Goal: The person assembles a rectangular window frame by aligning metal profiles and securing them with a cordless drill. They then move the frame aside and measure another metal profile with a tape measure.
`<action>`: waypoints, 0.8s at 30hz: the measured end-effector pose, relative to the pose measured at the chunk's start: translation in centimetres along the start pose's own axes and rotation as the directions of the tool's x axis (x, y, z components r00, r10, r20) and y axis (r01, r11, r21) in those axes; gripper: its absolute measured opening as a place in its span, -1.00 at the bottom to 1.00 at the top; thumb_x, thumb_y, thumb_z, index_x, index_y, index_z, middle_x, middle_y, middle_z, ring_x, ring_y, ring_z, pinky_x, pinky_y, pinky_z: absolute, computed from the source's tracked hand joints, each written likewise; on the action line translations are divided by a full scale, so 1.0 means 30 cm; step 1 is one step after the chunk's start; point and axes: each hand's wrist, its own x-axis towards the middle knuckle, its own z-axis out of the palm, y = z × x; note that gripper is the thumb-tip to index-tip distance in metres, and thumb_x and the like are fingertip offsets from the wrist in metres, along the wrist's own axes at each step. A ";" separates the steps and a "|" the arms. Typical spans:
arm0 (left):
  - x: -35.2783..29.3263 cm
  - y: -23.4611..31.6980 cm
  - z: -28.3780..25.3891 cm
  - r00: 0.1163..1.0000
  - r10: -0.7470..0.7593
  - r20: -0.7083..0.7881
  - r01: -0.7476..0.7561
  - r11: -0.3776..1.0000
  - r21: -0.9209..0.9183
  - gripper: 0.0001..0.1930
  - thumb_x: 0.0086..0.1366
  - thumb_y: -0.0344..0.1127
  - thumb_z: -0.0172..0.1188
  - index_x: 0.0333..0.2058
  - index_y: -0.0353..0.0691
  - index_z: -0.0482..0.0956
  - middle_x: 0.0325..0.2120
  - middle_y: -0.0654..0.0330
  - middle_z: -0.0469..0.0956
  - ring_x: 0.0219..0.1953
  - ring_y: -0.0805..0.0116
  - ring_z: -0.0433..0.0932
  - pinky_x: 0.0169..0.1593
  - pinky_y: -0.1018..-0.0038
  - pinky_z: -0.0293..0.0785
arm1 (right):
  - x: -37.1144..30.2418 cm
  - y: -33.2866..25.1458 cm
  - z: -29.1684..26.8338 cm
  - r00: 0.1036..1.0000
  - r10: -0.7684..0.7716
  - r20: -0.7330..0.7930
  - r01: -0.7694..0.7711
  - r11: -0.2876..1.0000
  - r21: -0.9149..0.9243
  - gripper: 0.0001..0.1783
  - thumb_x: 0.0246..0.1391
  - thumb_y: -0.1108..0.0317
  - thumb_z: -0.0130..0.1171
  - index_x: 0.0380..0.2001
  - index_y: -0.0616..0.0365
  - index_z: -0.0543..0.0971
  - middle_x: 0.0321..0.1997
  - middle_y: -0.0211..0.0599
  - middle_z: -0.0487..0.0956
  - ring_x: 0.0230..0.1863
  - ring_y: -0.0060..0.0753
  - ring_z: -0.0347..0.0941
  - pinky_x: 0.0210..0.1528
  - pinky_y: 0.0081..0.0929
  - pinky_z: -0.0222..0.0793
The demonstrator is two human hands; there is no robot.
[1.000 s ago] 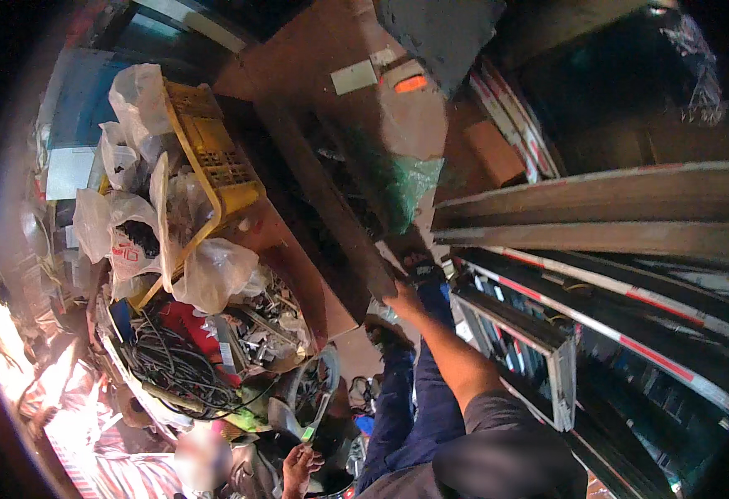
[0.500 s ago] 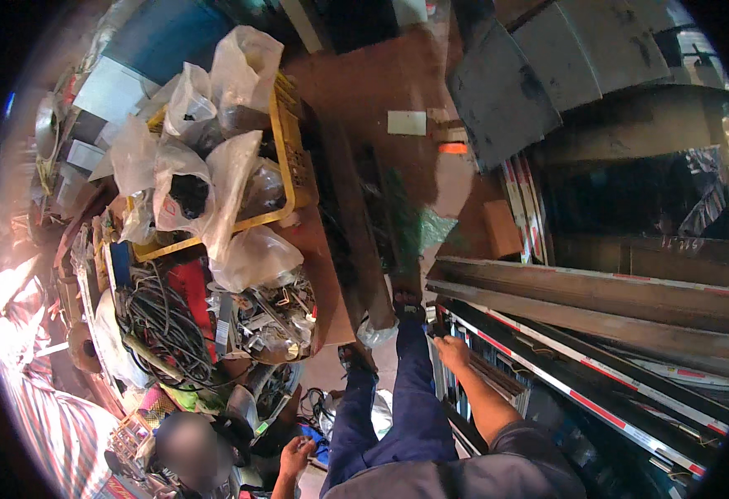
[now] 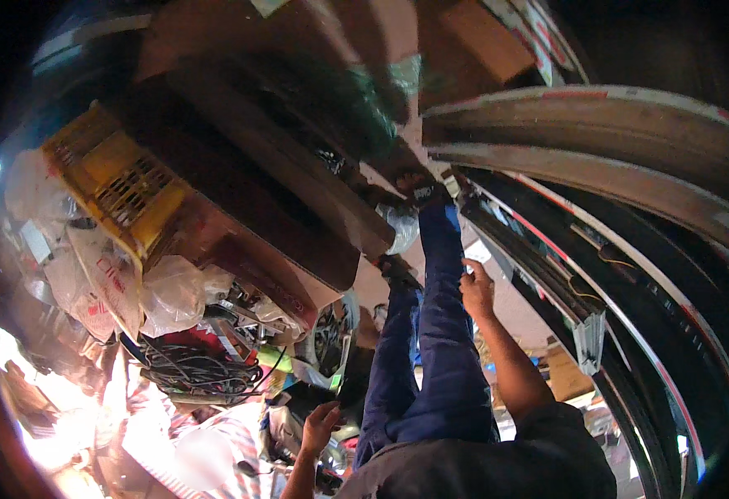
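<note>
- Well, a yellow crate (image 3: 115, 179) stood at the brown table's (image 3: 252, 270) left edge.
- Black cables (image 3: 202, 370) lay coiled near the table's front corner.
- The left hand (image 3: 321, 426) curled (I couldn't tell its grip).
- The right hand (image 3: 477, 289), released, hung left of stacked frames (image 3: 587, 333).

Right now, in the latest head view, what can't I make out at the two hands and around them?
Head view:
left hand: whether it holds anything; too small and blurred.
right hand: whether anything is in its palm; the hand itself covers that.
yellow crate: its contents; its own side hides them.
plastic bags: what they contain; cloudy and blurred.
long brown bars: their right ends; lost toward the dark lens rim.
</note>
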 end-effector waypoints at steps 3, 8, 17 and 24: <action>0.017 0.011 -0.011 1.000 -0.014 0.012 0.014 0.999 0.047 -0.57 0.51 -0.12 0.24 0.17 -0.30 0.58 -0.23 0.19 0.71 -0.22 0.39 0.71 -0.18 0.46 0.63 | 0.019 0.137 -0.015 0.967 -0.208 -0.148 0.204 0.978 -0.043 -0.41 0.22 0.50 0.24 0.33 0.10 0.48 -0.21 -0.06 0.67 -0.20 -0.01 0.62 -0.11 -0.11 0.54; 0.035 0.227 0.069 0.988 0.143 0.062 -0.141 0.989 -0.040 -0.62 0.51 -0.21 0.21 0.15 -0.31 0.58 -0.28 0.16 0.71 -0.23 0.39 0.71 -0.12 0.44 0.62 | -0.014 0.273 -0.064 0.998 -0.042 -0.054 0.037 0.994 -0.098 -0.75 0.31 0.26 0.29 -0.12 0.24 0.66 -0.42 -0.07 0.64 -0.38 -0.05 0.58 -0.21 -0.15 0.50; -0.148 0.260 0.194 0.958 0.287 -0.004 -0.278 0.924 -0.261 -0.58 0.50 -0.15 0.26 0.19 -0.28 0.57 -0.19 0.16 0.74 -0.22 0.41 0.71 -0.07 0.45 0.60 | -0.088 0.078 -0.205 0.977 -0.168 0.131 0.200 0.932 -0.301 -0.68 0.17 0.03 0.36 -0.31 0.07 0.72 -0.38 -0.04 0.70 -0.29 0.13 0.65 -0.17 -0.03 0.54; -0.211 -0.067 0.195 0.953 0.284 -0.106 -0.303 0.881 -0.363 -0.57 0.51 -0.14 0.24 0.17 -0.33 0.54 -0.20 0.10 0.74 -0.21 0.35 0.74 -0.16 0.45 0.60 | -0.090 -0.079 -0.344 0.938 -0.308 0.156 0.346 0.852 -0.394 -0.70 0.21 0.13 0.36 -0.35 0.18 0.68 -0.46 -0.18 0.67 -0.45 -0.21 0.61 -0.34 -0.19 0.49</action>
